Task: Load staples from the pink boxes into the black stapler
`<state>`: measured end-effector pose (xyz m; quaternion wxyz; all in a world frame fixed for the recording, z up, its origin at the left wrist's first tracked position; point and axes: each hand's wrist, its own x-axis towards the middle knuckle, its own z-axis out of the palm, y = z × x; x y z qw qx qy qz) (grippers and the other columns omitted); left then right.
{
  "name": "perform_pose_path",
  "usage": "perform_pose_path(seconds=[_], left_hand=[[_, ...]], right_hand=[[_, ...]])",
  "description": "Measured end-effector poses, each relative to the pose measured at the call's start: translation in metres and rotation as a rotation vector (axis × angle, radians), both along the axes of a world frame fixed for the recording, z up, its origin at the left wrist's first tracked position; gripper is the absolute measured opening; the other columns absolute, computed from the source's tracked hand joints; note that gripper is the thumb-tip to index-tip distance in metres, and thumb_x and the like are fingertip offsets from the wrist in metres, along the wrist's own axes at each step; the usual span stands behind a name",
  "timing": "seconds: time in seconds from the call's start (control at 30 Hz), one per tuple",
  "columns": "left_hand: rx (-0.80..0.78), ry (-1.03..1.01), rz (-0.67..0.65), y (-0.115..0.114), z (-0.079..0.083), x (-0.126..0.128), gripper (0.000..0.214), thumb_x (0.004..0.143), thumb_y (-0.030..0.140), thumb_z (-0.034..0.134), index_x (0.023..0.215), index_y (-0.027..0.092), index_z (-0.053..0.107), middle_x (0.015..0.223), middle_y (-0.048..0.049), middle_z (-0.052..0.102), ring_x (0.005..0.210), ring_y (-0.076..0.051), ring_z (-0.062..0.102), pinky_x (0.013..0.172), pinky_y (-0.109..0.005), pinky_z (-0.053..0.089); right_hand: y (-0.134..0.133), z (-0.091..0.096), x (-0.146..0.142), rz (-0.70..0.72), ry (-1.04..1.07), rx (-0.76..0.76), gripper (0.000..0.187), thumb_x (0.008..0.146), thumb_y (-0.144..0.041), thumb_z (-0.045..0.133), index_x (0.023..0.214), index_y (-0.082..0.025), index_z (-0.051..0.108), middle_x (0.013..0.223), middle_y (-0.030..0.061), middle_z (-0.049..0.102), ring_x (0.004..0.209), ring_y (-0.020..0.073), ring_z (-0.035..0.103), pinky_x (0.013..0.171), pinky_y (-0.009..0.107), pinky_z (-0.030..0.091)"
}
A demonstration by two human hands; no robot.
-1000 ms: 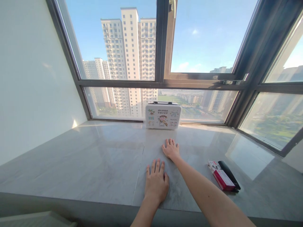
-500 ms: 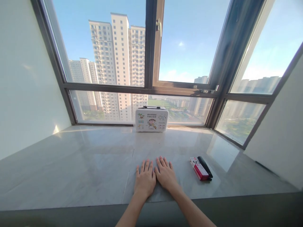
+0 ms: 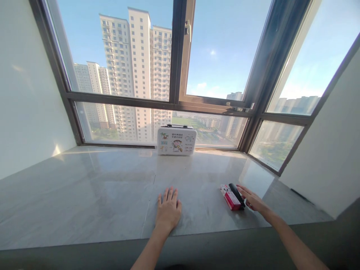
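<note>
My left hand (image 3: pixel 168 212) lies flat on the grey marble-look windowsill (image 3: pixel 107 202), fingers spread and nothing in it. On the right, my right hand (image 3: pixel 252 199) is beside a black stapler (image 3: pixel 236 195), its fingers stretched out along the stapler's right side. Whether the fingertips touch the stapler I cannot tell. Against the stapler's left side lies a small red and white box (image 3: pixel 231 198) with printing on it; both point away from me at a slant.
A white case (image 3: pixel 176 141) with cartoon pictures and a dark handle stands upright at the back against the window. Dark window frames (image 3: pixel 157 104) rise behind the sill. White walls (image 3: pixel 28 97) bound it left and right, and the sill's front edge runs near my wrists.
My right hand has left its place next to my left hand and moved right, to the stapler. The left hand stays flat on the sill. The view has shifted slightly.
</note>
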<state>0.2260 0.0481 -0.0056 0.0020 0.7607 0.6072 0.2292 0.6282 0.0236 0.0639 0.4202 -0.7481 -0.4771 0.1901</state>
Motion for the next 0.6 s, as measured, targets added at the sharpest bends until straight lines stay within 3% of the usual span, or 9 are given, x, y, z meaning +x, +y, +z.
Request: perform_pose_path(seconds=[0.1, 0.27, 0.47, 0.6], left_hand=[[-0.005, -0.004, -0.002, 0.0, 0.0, 0.0, 0.052, 0.096, 0.036, 0.033, 0.147, 0.027, 0.044, 0.16, -0.0046, 0.031, 0.149, -0.026, 0.021, 0.12, -0.053, 0.011], [-0.006, -0.041, -0.001, 0.001, 0.0, 0.0, 0.052, 0.097, 0.041, 0.033, 0.146, 0.027, 0.044, 0.159, -0.0052, 0.034, 0.149, -0.026, 0.022, 0.12, -0.052, 0.012], [-0.044, -0.221, 0.048, -0.001, 0.011, -0.005, 0.05, 0.1, 0.049, 0.028, 0.137, 0.026, 0.052, 0.149, -0.0055, 0.05, 0.143, -0.022, 0.035, 0.12, -0.045, 0.018], [-0.031, -0.328, 0.066, -0.008, 0.021, -0.008, 0.055, 0.097, 0.055, 0.036, 0.141, 0.025, 0.047, 0.143, -0.0076, 0.055, 0.134, -0.022, 0.046, 0.117, -0.039, 0.025]], right_hand=[[0.005, -0.013, -0.009, 0.246, 0.193, -0.223, 0.057, 0.069, -0.071, 0.065, 0.087, -0.018, 0.077, 0.047, 0.0034, 0.055, 0.034, 0.0152, 0.043, 0.037, 0.027, 0.025], [0.017, -0.028, -0.068, 0.419, 0.1, -0.216, 0.066, 0.077, -0.078, 0.052, 0.093, -0.018, 0.075, 0.047, 0.0013, 0.057, 0.033, 0.0142, 0.044, 0.037, 0.025, 0.029], [0.036, -0.043, -0.185, 0.469, -0.032, -0.14, 0.068, 0.088, -0.076, 0.038, 0.102, -0.02, 0.074, 0.052, 0.0002, 0.061, 0.04, 0.0149, 0.053, 0.045, 0.024, 0.036], [0.038, -0.046, -0.234, 0.428, -0.124, -0.047, 0.065, 0.087, -0.075, 0.043, 0.116, -0.024, 0.071, 0.069, 0.0021, 0.068, 0.066, 0.0196, 0.065, 0.059, 0.025, 0.041]])
